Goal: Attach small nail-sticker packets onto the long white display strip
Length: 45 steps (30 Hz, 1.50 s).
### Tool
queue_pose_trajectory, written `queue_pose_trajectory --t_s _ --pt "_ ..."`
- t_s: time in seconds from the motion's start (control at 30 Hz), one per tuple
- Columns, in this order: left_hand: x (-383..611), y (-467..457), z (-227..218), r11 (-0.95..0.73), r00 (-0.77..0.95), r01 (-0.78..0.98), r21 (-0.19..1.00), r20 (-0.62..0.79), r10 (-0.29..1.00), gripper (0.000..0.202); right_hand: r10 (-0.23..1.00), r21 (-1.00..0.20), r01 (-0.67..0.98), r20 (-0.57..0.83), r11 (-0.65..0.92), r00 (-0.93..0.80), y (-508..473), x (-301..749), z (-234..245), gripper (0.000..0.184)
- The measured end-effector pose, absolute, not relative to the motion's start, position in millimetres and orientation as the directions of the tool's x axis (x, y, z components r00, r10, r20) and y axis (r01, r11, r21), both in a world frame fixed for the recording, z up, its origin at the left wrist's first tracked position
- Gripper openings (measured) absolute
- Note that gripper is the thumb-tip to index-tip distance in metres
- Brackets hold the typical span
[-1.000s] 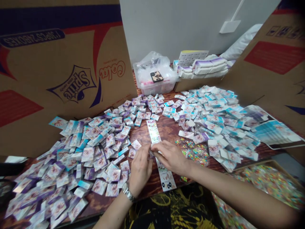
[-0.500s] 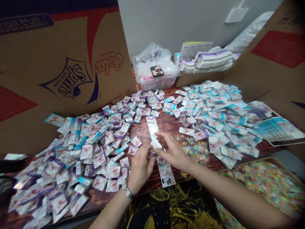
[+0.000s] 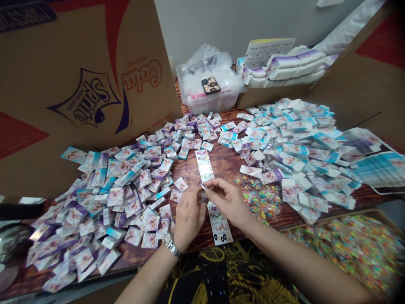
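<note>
The left hand (image 3: 189, 218), a silver wristwatch (image 3: 171, 247) on its wrist, and the right hand (image 3: 226, 201) pinch a small pale packet (image 3: 201, 195), half hidden, between their fingertips. It sits just over a narrow white printed card (image 3: 220, 223) on the reddish wooden table (image 3: 222, 164), between heaps of small white-and-purple boxes (image 3: 126, 198) and white-and-teal boxes (image 3: 294, 156).

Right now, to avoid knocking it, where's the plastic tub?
In the head view, the plastic tub sits far back, left of the white-and-purple packs, behind the small boxes.
</note>
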State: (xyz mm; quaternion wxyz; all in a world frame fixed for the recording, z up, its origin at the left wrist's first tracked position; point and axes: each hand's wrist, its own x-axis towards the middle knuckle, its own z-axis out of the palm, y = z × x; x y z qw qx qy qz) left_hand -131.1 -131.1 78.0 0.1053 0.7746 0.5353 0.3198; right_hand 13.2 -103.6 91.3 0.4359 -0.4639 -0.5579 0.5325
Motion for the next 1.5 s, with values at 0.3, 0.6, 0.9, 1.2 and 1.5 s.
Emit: queue_pose_trajectory --t_s 0.3,0.6,0.9,1.2,1.5 --pt "-119 -135 76 -0.381 0.235 0.838 0.391 0.372 0.898 0.062 0.959 -0.885 0.374 0.240 0.279 -0.147 -114 15 106 0.020" --pt "-107 -149 85 -0.298 0.212 0.862 0.410 0.243 0.947 0.072 0.827 -0.703 0.449 0.531 0.551 -0.184 -141 15 94 0.043" --pt "-118 -187 84 -0.326 0.216 0.804 0.497 0.266 0.939 0.081 0.815 -0.698 0.422 0.475 0.579 -0.333 -164 11 81 0.039" --pt "-262 -139 151 0.195 -0.202 0.979 0.056 0.309 0.929 0.059 0.788 -0.699 0.400 0.399 0.592 -0.469 -160 5 87 0.037" --pt "-321 -121 165 0.084 -0.067 0.996 -0.019 0.456 0.887 0.067 0.792 -0.504 0.613 0.345 0.609 -0.504 -88 43 84 0.044"
